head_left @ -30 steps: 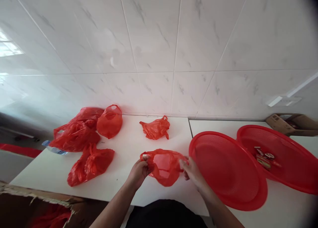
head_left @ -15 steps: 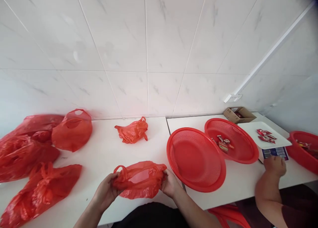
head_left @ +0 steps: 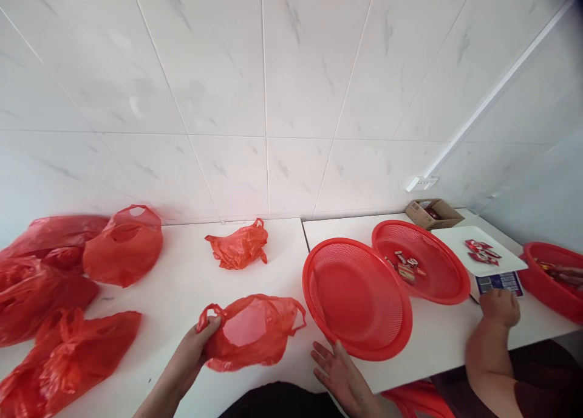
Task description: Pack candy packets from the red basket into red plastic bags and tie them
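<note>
My left hand (head_left: 194,352) grips the left edge of a crumpled red plastic bag (head_left: 250,330) that lies on the white table (head_left: 182,290) right in front of me. To its right my right hand (head_left: 339,372) hovers palm up with fingers spread, holding nothing, just below the rim of an empty red mesh basket (head_left: 357,296). That basket leans on a second red basket (head_left: 421,260) with a few small packets in it.
More red bags lie at the left (head_left: 122,245) and one at the back centre (head_left: 239,245). A co-worker's hand (head_left: 498,305) rests by a white scale (head_left: 483,254) holding packets. A third red basket (head_left: 553,278) and a cardboard box (head_left: 428,210) stand at the right.
My right hand has let go of the bag and opened, moving right toward the empty basket. My left hand keeps hold of the bag. The view swung right since a second ago.
</note>
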Demonstrator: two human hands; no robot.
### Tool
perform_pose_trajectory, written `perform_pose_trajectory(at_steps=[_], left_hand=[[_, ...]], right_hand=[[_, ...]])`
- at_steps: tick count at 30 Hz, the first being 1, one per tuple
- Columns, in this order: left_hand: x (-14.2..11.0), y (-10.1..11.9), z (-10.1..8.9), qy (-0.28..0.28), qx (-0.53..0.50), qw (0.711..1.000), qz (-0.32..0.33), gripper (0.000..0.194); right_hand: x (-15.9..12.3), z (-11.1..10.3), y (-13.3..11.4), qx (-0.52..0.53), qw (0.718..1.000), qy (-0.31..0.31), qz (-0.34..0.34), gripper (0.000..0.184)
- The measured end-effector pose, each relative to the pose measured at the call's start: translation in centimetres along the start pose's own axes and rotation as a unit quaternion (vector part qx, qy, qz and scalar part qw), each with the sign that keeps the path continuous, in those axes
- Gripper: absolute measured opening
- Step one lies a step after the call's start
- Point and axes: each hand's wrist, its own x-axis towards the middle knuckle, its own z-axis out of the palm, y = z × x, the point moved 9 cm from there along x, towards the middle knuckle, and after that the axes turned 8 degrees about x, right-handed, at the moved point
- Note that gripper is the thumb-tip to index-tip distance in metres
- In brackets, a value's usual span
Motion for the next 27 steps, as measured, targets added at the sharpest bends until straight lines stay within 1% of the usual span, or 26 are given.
perform_pose_trajectory(at_steps=[2, 4, 6, 7, 11, 13, 16, 18, 20, 22, 24, 26, 27], left_hand=[[0.4, 0.7, -0.8, 0.035, -0.036, 0.999, 0.010, 0.037], [0.7, 1.4, -1.3, 0.063, -0.057, 0.996, 0.024, 0.038], [0.8, 2.0, -1.3, 0.077, -0.064, 0.994, 0.037, 0.038], [0.8, 2.2, -1.2, 0.077, -0.064, 0.994, 0.041, 0.038], [0.6, 2.2, -1.0, 0.077, -0.065, 0.994, 0.037, 0.040], [0.4, 1.9, -1.2, 0.082, -0.063, 0.994, 0.030, 0.040], [0.2, 1.2, -1.5, 0.084, -0.056, 0.995, 0.016, 0.041], [0.2, 0.6, -1.7, 0.086, -0.055, 0.995, 0.006, 0.041], [0.4, 0.1, -1.8, 0.083, -0.056, 0.995, 0.000, 0.041], [0.8, -0.3, -1.8, 0.078, -0.055, 0.995, 0.000, 0.040], [1.0, -0.4, -1.6, 0.075, -0.049, 0.996, -0.002, 0.040], [1.1, -0.2, -1.3, 0.079, -0.040, 0.996, -0.002, 0.041], [1.0, 0.0, -1.1, 0.080, -0.033, 0.996, -0.002, 0.041]], right_hand=[[-0.5, -1.0, -1.0, 0.034, 0.999, 0.035, -0.019, 0.052], [-0.5, -1.6, -2.0, 0.036, 0.994, 0.094, -0.048, 0.048], [0.0, -1.1, -2.9, 0.019, 0.987, 0.137, -0.077, 0.040], [0.5, -0.5, -3.2, 0.012, 0.985, 0.145, -0.088, 0.036], [3.3, 3.0, -4.6, 0.003, 0.985, 0.131, -0.112, 0.030], [5.1, 4.9, -6.0, -0.020, 0.984, 0.116, -0.132, 0.027], [7.5, 7.5, -8.9, -0.063, 0.980, 0.085, -0.171, 0.029], [8.7, 8.6, -10.6, -0.092, 0.974, 0.069, -0.194, 0.034], [9.2, 9.0, -12.0, -0.135, 0.965, 0.068, -0.213, 0.040], [9.2, 8.4, -13.2, -0.192, 0.950, 0.089, -0.230, 0.042], [8.4, 7.0, -14.7, -0.255, 0.922, 0.135, -0.258, 0.035], [6.8, 5.2, -17.3, -0.320, 0.874, 0.202, -0.304, 0.029], [5.6, 4.3, -18.9, -0.352, 0.842, 0.238, -0.332, 0.028]])
